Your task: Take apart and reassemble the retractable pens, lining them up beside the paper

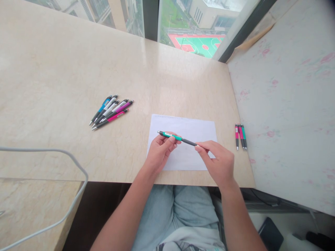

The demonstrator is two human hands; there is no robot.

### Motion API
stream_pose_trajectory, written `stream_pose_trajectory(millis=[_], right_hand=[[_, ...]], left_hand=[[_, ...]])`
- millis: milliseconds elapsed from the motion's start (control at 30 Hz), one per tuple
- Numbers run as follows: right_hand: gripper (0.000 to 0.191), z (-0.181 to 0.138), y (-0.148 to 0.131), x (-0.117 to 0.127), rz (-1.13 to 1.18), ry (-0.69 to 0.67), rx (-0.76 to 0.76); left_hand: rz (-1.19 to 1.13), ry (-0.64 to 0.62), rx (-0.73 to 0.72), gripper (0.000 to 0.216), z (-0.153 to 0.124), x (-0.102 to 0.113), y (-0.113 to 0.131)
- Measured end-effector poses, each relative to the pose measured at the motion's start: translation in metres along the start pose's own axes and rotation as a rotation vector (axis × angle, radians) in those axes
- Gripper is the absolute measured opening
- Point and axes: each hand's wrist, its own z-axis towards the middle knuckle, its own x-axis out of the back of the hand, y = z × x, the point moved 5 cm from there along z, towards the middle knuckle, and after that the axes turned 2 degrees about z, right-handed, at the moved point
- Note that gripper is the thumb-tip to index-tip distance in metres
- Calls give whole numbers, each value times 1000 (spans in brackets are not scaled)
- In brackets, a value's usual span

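green pen point(178, 138) in a double grip

left hand point(161, 150) pinches its barrel, right hand point(220, 158) grips the tip. paper's point(188, 160) beneath the left hand, pen pile point(115, 112) further left, three more pens point(240, 132) right of the right hand.

Pinching on both sides, close together

Reaching forward with the left forearm point(124, 212) and right forearm point(240, 211), both bare and angled inward. Closed at the left grip point(160, 151), with thumb pressed on top and fingers curled beneath. Pinched between thumb and forefinger at the right grip point(220, 162), knuckles outward. Held near each other, slightly apart.
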Motion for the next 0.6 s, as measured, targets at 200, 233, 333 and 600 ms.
stream_pose_trajectory(millis=[200,233,333,600], right_hand=[[41,-2,9,-3,-7,-41,-139],[43,-2,10,-3,0,-43,-155],[47,-1,12,-5,53,-70,-186],[16,-3,12,-7,165,-97,-186]], left_hand=[[12,-52,-2,19,0,0,-2],[16,-58,-2,20,0,0,-3],[28,-60,0,20,0,-1,-3],[-23,-30,9,20,0,-2,0]])
